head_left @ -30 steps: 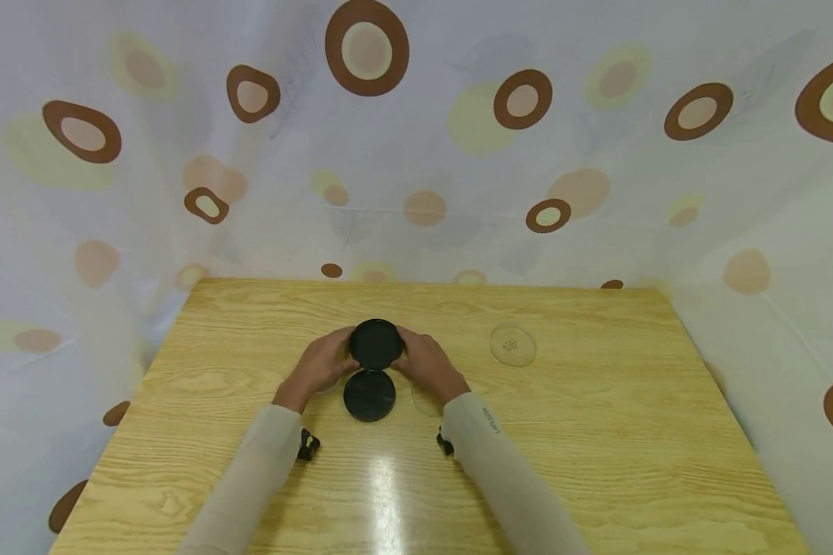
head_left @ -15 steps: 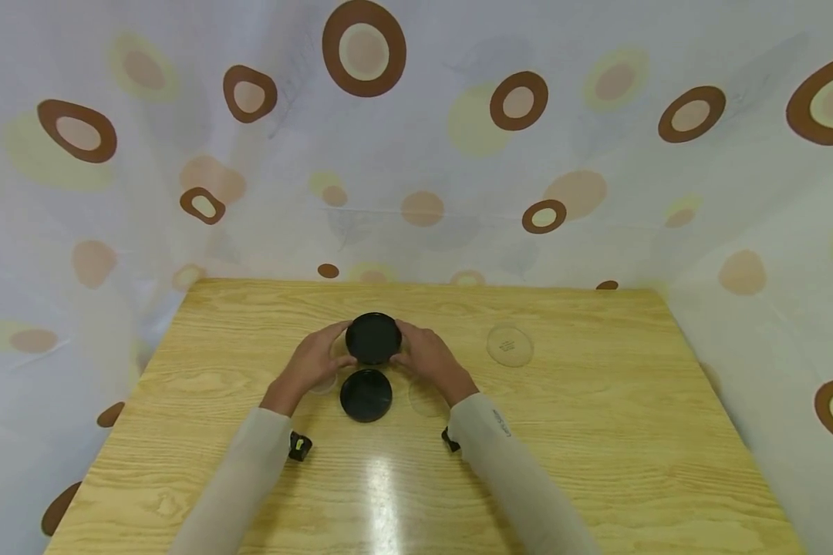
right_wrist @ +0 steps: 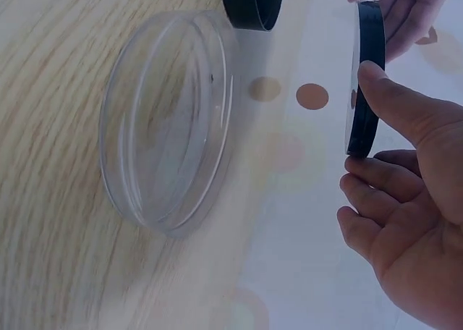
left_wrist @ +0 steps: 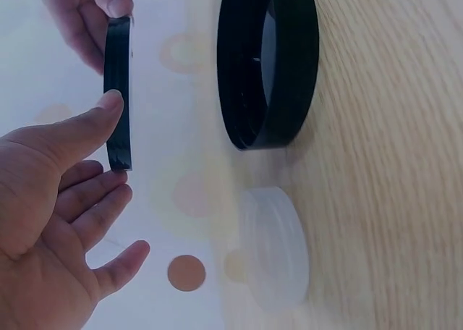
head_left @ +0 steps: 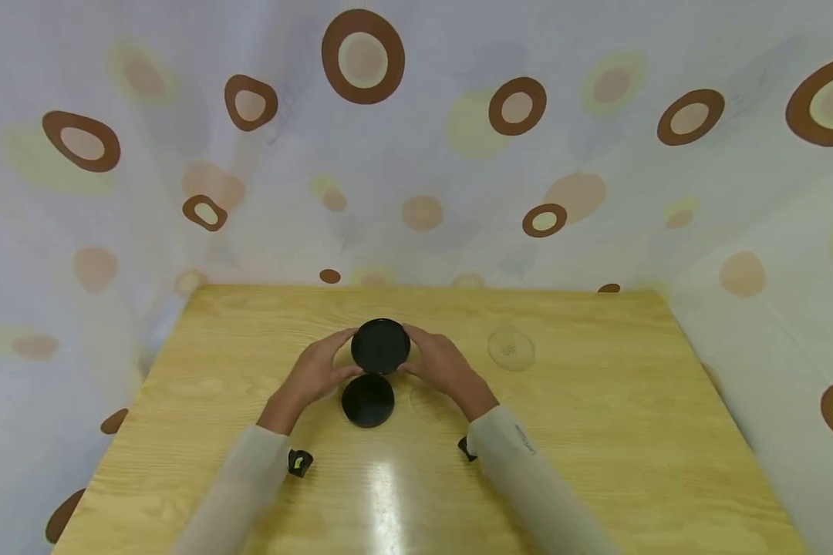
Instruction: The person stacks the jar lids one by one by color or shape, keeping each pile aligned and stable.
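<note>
Both hands hold a flat black round lid [head_left: 380,347] above the table, one hand at each side of it. My left hand [head_left: 315,373] pinches its left rim between thumb and fingers. The opposite rim is pinched by my right hand [head_left: 447,365]; in the right wrist view the lid [right_wrist: 367,84] appears edge-on. Below stands a black round container [head_left: 368,401], whose hollow inside shows in the left wrist view. A clear round dish [right_wrist: 166,127] lies near my right hand. Close to my left hand is a translucent white round cap [left_wrist: 276,250], mostly hidden in the head view.
Another clear disc [head_left: 510,349] with small print lies farther right on the wooden table [head_left: 597,424]. A patterned curtain [head_left: 416,154] hangs behind the table and along its sides. Small black wrist devices [head_left: 299,462] sit under the sleeves.
The black lid looks slightly larger in the head view, as if raised nearer the camera. Both hands have shifted a little with it, the forearms spreading slightly apart. The container stays put.
</note>
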A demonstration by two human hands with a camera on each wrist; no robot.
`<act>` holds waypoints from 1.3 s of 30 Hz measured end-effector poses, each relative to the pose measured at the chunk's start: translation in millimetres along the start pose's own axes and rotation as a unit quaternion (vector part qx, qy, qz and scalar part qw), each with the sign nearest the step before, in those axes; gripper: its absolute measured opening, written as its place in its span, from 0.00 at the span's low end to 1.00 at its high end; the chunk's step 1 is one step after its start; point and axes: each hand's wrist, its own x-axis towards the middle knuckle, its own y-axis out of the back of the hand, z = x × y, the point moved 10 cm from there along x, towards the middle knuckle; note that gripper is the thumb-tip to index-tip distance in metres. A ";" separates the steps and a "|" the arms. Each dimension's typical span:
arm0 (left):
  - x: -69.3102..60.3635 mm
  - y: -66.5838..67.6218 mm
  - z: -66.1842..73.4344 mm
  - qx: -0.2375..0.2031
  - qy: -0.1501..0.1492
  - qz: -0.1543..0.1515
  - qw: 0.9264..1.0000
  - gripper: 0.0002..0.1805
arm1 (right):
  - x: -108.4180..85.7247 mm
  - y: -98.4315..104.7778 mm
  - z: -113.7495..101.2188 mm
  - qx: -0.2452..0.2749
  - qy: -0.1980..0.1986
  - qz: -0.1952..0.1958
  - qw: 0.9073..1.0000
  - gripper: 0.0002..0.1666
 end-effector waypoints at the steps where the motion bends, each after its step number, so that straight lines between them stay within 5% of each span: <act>1: -2.0 -1.2 1.6 -0.001 -0.001 -0.003 1.000 0.37 | -2.7 -0.1 0.4 0.004 -0.002 -0.004 1.000 0.44; 10: -10.3 2.8 10.4 -0.013 -0.008 0.007 1.000 0.38 | -13.3 4.7 -7.0 0.025 0.012 -0.013 1.000 0.46; 31: -31.3 -13.4 29.7 0.013 -0.050 -0.009 0.999 0.38 | -42.9 1.2 -5.7 0.037 0.017 -0.037 0.998 0.51; 39: -43.5 -15.9 33.6 0.021 -0.078 0.008 0.997 0.36 | -55.0 -5.3 -12.7 0.036 0.034 -0.040 0.998 0.51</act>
